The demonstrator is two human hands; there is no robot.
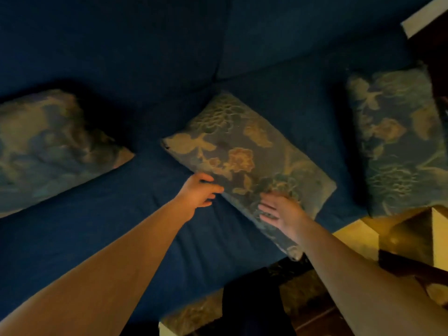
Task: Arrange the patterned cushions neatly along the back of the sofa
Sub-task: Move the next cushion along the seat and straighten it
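Dim blue sofa [126,49] fills the view, with the left cushion [48,146] at 9 o'clock and the right cushion [397,141] at 3 o'clock cropped by the frame. The left hand [198,190] grips the near edge of the middle cushion [242,146] with curled fingers. The right hand [278,210] rests on it with fingers loosely spread. The middle cushion lies on the seat, its long axis running from 10 to 4 o'clock.

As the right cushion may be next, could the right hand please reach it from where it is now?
Probably yes: the right hand lies on the middle cushion, and only bare blue seat separates it from the right cushion.
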